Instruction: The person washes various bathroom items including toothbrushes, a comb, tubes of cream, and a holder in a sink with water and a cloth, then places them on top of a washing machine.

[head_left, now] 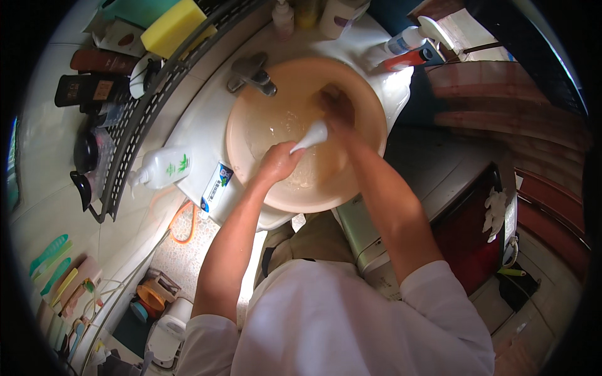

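A peach plastic basin [238, 135] with water in it stands in the white sink [210, 116], beneath the metal faucet [252, 76]. Over its near left part, my left hand [279, 163] is closed round the narrow end of a white spoon [313, 134]; the spoon's rounded bowl points up and to the right. My right hand [337, 111] is low inside the basin on the far right side, just beyond the spoon's bowl. It is dark and smeared, so its fingers and anything in them do not show clearly.
On the sink's left rim lie a white pump bottle [166, 168] and a toothpaste tube [217, 187]. More bottles [401, 45] stand on the far right rim. A black perforated shelf [133, 119] with a yellow sponge [174, 28] runs along the left wall. A dark cabinet [439, 156] adjoins on the right.
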`<state>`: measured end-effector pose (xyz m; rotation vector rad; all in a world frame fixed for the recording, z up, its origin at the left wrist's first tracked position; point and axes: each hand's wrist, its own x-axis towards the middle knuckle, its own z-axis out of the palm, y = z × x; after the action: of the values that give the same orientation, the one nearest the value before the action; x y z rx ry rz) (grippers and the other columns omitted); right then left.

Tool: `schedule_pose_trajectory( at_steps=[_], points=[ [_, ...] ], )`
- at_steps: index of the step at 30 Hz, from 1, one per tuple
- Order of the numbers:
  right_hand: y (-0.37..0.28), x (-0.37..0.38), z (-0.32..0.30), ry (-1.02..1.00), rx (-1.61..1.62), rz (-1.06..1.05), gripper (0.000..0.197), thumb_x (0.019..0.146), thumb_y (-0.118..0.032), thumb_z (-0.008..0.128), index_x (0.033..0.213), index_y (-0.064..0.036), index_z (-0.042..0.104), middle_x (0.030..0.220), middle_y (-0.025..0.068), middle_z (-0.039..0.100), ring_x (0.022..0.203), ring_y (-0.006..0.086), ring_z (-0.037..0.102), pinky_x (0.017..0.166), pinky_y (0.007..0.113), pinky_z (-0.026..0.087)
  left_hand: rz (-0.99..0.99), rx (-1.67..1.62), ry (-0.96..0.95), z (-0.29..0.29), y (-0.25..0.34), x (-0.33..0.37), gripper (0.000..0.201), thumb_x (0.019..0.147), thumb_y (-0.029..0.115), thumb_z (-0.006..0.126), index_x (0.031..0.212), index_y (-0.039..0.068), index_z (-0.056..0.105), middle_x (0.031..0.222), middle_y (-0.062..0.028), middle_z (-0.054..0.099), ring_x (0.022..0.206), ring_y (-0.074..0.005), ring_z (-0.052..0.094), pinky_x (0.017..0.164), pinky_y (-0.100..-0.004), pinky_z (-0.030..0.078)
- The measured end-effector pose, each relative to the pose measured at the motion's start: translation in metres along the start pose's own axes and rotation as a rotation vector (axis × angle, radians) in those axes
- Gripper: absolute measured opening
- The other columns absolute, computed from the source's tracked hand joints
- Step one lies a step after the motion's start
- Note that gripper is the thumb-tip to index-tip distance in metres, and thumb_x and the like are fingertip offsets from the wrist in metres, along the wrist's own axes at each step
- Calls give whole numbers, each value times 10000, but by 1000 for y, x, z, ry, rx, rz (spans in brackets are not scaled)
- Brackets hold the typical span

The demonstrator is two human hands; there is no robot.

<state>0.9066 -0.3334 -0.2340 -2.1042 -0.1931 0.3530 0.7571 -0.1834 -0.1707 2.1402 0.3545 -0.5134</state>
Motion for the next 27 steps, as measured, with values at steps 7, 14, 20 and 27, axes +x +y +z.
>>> schedule_pose_trajectory(
  at_steps=[7, 14, 20, 27],
  points=[
    [-36, -24, 23, -269, 443, 38, 470, 809, -293, 612, 1174, -16, 510, 919, 93, 623, 834, 205, 603, 746, 338, 480, -194, -356, 230, 15, -20, -1, 248, 926, 237, 513, 984, 5, 578, 622, -48, 484, 489, -128, 454, 433, -305, 364],
    [-71, -80, 59, -156, -30, 86, 395, 901, -322, 489, 1140, -10, 536, 1180, 310, 458, 1027, 448, 524, 912, 461, 424, -230, -656, 221, 16, 14, -13, 199, 913, 189, 413, 873, 27, 522, 600, -24, 461, 418, -104, 362, 353, -289, 258],
    [-24, -24, 68, -32, -421, -296, 276, 901, -249, 488, 1049, -24, 548, 1011, 243, 555, 903, 416, 558, 783, 459, 469, -341, -709, 206, 11, 24, -21, 248, 930, 190, 435, 939, 24, 618, 573, 15, 434, 444, -83, 347, 366, -277, 253],
    [-19, 2, 21, -93, -398, -12, 287, 856, -238, 539, 1076, -54, 551, 979, 219, 617, 951, 360, 590, 770, 432, 485, -381, -454, 298, 13, -14, -31, 303, 922, 253, 496, 890, 0, 658, 547, 14, 422, 454, -83, 384, 398, -273, 284]
  ],
)
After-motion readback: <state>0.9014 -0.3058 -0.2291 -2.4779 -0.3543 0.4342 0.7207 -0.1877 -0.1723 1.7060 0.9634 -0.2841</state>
